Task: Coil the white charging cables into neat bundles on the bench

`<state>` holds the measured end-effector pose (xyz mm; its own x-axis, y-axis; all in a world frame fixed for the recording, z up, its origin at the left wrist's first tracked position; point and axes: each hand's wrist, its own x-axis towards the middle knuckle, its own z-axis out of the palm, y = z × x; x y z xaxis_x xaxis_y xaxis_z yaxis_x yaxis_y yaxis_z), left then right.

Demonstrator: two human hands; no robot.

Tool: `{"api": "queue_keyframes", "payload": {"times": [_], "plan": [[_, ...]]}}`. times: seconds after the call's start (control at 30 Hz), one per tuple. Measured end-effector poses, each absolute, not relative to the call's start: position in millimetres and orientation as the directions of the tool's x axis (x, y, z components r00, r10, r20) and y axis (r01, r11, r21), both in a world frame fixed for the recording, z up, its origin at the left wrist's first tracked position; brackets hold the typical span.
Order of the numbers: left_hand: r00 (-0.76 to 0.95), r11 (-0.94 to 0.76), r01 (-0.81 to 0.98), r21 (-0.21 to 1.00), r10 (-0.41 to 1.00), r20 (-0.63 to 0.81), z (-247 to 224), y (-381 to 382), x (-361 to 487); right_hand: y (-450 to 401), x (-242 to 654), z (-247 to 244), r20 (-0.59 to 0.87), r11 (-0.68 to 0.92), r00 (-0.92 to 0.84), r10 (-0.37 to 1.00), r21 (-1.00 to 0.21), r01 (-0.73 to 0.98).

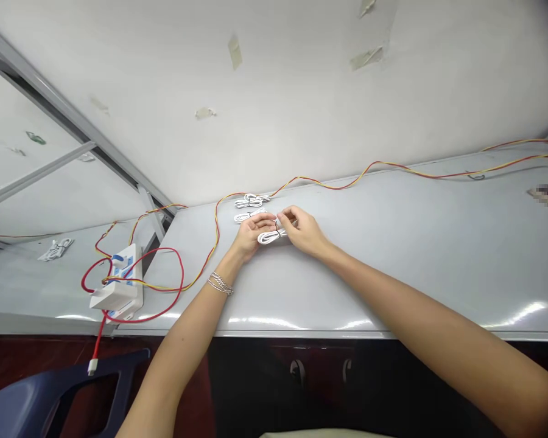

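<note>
The left hand (254,232), partly open, touches a coiled white cable (269,238) lying on the table (347,280). The right hand (301,230) is closed in a pinch on the cable's black tie (278,230). Two further white coils (251,207) lie just beyond, beside a red-and-yellow wire (329,184)

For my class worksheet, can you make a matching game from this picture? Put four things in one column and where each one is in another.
Things:
1. Silver bracelets
2. Coiled white cable
3. Red-and-yellow wire
4. Dark blue chair

Places:
A. Below the table's front edge
B. On the left wrist
C. Lying along the tabletop
D. Between the left hand and the right hand

Pairs: 1-B, 2-D, 3-C, 4-A
</note>
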<state>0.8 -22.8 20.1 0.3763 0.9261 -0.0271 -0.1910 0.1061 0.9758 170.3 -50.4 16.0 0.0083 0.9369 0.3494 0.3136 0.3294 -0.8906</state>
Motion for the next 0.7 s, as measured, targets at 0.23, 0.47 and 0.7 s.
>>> {"api": "queue_keyframes", "payload": {"times": [0.23, 0.47, 0.7], "plan": [[0.231, 0.121, -0.302, 0.945, 0.972, -0.050, 21.3, -19.1, 1.4, -54.5, 174.3, 21.9, 0.677, 0.618, -0.113, 0.727, -0.574, 0.537], [0.234, 0.103, -0.329, 0.939, 0.972, -0.025, 20.7, -19.9, 3.3, -55.4, 171.0, 19.5, 0.625, 0.614, -0.167, 0.762, -0.618, 0.490], [0.221, 0.022, -0.272, 0.962, 0.974, 0.041, 16.4, -18.4, 4.6, -55.6, 168.8, 17.2, 0.603, 0.573, -0.083, 0.794, -0.694, 0.437]]}}
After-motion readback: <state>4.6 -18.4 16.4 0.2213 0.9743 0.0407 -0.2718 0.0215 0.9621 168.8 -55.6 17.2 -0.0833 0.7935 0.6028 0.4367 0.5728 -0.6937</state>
